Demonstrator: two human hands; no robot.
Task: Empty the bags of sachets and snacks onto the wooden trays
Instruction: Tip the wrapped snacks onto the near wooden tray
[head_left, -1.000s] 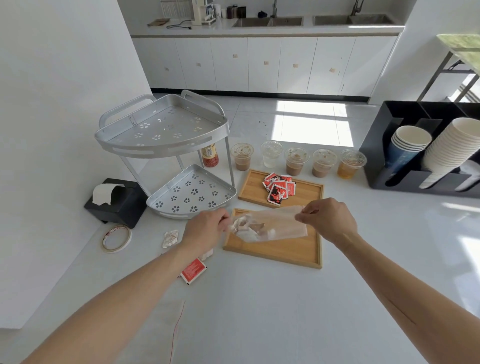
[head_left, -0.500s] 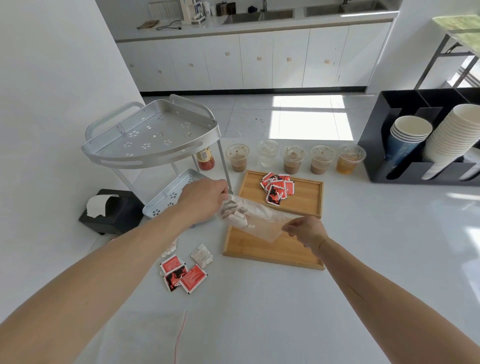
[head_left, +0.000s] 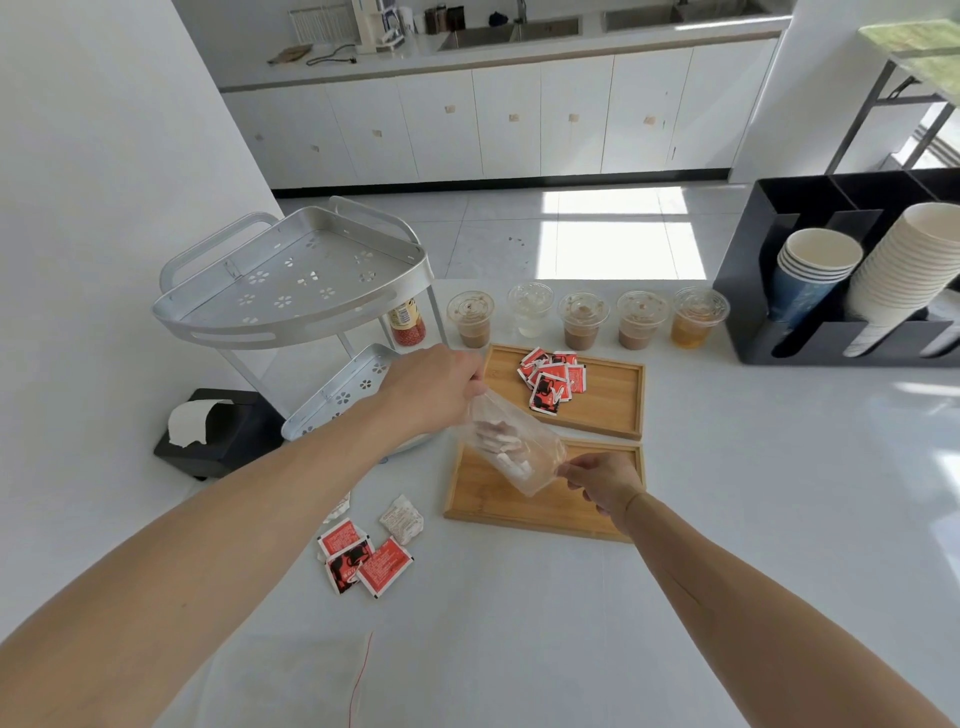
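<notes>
A clear plastic bag (head_left: 511, 447) holding pale snack pieces hangs tilted over the near wooden tray (head_left: 498, 499). My left hand (head_left: 431, 387) pinches its raised upper end; my right hand (head_left: 605, 480) grips its lower end just above the tray. The far wooden tray (head_left: 610, 392) carries a pile of red sachets (head_left: 550, 379). On the white table left of the near tray lie three red sachets (head_left: 363, 558) and a white packet (head_left: 402, 519).
A two-tier metal corner rack (head_left: 291, 291) stands at the left with a black tissue box (head_left: 213, 431) beside it. Several lidded drink cups (head_left: 584, 319) line up behind the trays. A black holder with paper cups (head_left: 841, 280) stands at the right.
My left hand has lifted its end of the bag up and away while my right hand dropped low toward the near tray, so the bag went from level to steeply tilted.
</notes>
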